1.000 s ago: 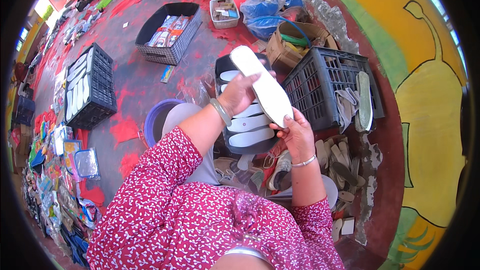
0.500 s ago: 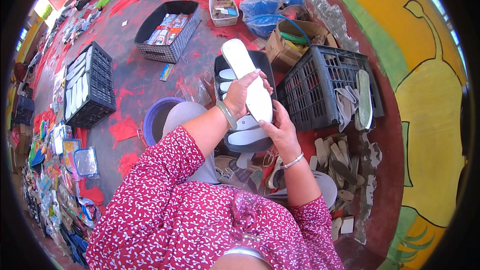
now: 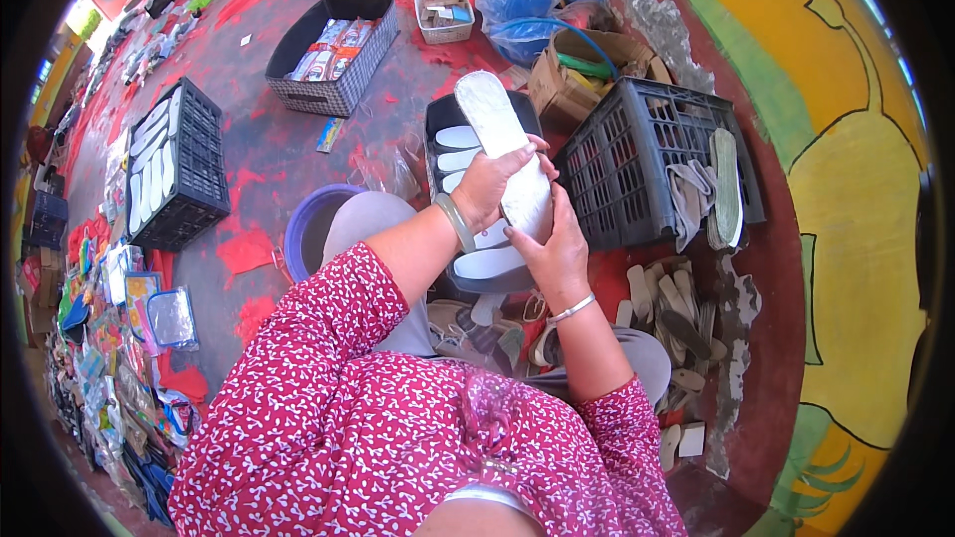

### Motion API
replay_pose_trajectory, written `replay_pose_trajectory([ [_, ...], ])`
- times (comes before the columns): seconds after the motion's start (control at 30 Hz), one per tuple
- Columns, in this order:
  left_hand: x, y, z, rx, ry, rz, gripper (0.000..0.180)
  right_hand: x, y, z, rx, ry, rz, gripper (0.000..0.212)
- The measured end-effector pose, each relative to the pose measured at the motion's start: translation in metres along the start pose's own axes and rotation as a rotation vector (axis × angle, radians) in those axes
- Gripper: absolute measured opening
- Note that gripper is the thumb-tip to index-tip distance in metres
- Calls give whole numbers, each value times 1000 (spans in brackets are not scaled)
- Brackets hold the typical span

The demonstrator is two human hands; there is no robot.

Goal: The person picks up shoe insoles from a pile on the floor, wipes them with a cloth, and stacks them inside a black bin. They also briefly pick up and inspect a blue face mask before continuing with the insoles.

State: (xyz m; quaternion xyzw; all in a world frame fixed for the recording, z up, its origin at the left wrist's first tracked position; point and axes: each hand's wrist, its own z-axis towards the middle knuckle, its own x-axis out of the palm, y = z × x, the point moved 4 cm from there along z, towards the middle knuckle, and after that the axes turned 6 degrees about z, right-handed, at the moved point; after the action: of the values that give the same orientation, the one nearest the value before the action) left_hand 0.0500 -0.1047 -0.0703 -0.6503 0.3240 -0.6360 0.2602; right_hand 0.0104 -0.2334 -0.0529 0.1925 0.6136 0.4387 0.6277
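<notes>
A long white insole [image 3: 491,115] is held up in front of me, its rounded far end tilted to the left. My left hand [image 3: 487,189] wraps round its middle from the left side. Lower down, my right hand [image 3: 557,247] grips the near end, with the thumb on top and the fingers behind. Beneath both hands stands a dark bin [image 3: 448,112] in which several white insoles [image 3: 456,137] lie in a row. The hands and the held insole hide part of the bin.
Right of the bin stands a black plastic crate [image 3: 637,164] with a grey cloth [image 3: 686,201] over its edge. Loose shoe soles [image 3: 676,313] are piled below it. A purple tub [image 3: 303,229] sits at my left knee, and another crate of insoles [image 3: 204,174] farther left.
The insole has shifted slightly right and up, and stands a little more upright. My right hand has moved up along it, closer to the left hand. Both hands keep their hold.
</notes>
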Motion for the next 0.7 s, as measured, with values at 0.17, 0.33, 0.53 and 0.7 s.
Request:
replay_pose_trajectory([
  [0.17, -3, -16, 3, 43, 6, -101, 29, -1, -29, -1, 581, 147, 1160, 39],
  [0.33, -8, -15, 4, 51, -16, -153, 29, 5, -15, -4, 571, 232, 1263, 32],
  [0.53, -9, -11, 6, 105, -35, -15, 29, 4, -14, -6, 496, 221, 1177, 31],
  [0.7, -3, -14, 4, 95, 33, -42, 28, 9, -20, -7, 543, 186, 1176, 34],
])
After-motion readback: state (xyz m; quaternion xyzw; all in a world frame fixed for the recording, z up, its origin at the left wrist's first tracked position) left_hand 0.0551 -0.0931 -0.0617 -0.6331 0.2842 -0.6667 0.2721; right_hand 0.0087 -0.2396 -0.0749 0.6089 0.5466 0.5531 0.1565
